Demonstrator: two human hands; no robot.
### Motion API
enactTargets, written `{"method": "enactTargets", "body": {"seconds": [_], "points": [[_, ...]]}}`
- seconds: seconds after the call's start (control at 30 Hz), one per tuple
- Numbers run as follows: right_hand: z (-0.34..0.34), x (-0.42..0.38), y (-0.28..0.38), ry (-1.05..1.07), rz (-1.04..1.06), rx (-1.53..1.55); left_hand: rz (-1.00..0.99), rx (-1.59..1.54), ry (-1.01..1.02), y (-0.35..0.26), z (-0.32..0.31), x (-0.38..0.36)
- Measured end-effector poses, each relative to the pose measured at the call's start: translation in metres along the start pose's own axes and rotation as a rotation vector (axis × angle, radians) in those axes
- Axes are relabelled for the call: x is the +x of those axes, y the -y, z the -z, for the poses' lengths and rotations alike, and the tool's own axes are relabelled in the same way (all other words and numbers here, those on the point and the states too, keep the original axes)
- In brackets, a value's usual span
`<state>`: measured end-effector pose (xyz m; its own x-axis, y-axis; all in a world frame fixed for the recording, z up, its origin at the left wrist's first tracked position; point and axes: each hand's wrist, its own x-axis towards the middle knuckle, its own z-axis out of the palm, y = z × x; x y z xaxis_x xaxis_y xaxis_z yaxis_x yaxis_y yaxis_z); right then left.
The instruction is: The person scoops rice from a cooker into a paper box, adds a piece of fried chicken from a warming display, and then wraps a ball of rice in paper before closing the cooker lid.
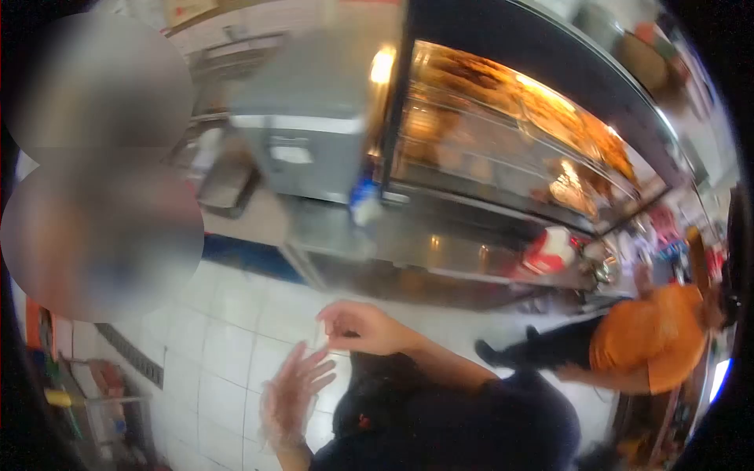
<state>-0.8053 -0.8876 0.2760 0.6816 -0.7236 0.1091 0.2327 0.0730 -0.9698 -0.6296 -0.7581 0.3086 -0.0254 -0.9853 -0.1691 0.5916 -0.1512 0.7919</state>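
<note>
Left hand (292, 392) inside clear glove (275, 420) | right hand (363, 328) pinching its cuff

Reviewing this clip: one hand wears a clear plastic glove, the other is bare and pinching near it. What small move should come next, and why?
Probably a tug at the glove's edge to seat it. The left hand is already inside the clear plastic glove with fingers spread, and the film looks loose and baggy around the wrist. The bare right hand is pinched just above those fingertips; whether it holds anything is too blurred to tell.
</note>
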Motion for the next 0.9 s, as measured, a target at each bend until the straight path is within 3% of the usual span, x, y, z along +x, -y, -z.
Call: {"method": "enactTargets", "body": {"seconds": [0.03,0.07,0.1,0.13,0.17,0.23,0.3,0.33,0.47,0.57,0.63,0.7,0.73,0.9], "points": [[-0.014,0.021,-0.001,0.077,-0.032,0.167,-0.005,0.008,0.037,-0.012,0.020,0.004],[-0.027,0.044,-0.004,0.153,-0.047,0.043,-0.023,0.049,0.031,-0.021,0.042,0.009],[-0.036,0.071,-0.017,0.217,0.084,-0.320,0.069,-0.015,0.096,-0.044,0.063,0.015],[-0.053,0.096,-0.021,0.256,0.018,-0.507,0.039,-0.021,0.113,-0.054,0.089,0.017],[-0.072,0.126,-0.027,0.203,0.059,-0.503,0.007,-0.025,0.125,-0.066,0.115,0.021],[-0.112,0.184,-0.053,0.364,0.071,-0.405,-0.066,-0.022,-0.034,-0.110,0.150,0.018],[-0.161,0.237,-0.066,0.316,-0.020,-0.107,-0.091,-0.048,-0.149,-0.147,0.188,0.003],[-0.187,0.267,-0.067,0.407,0.041,-0.245,-0.115,-0.057,-0.198,-0.164,0.209,-0.006],[-0.290,0.372,-0.077,0.775,0.068,-0.328,-0.239,-0.069,-0.330,-0.212,0.289,-0.037],[-0.362,0.440,-0.123,0.849,0.026,-0.206,-0.370,-0.143,-0.430,-0.231,0.344,-0.054],[-0.417,0.477,-0.136,0.940,-0.011,-0.212,-0.418,-0.176,-0.441,-0.257,0.382,-0.062],[-0.470,0.500,-0.151,0.928,-0.426,0.136,-0.658,-0.293,-0.343,-0.285,0.425,-0.065],[-0.495,0.513,-0.150,0.937,-0.533,0.130,-0.639,-0.333,-0.419,-0.313,0.443,-0.071],[-0.572,0.600,-0.189,0.954,-0.401,-0.093,-0.698,-0.198,-0.342,-0.419,0.556,-0.085]]}}
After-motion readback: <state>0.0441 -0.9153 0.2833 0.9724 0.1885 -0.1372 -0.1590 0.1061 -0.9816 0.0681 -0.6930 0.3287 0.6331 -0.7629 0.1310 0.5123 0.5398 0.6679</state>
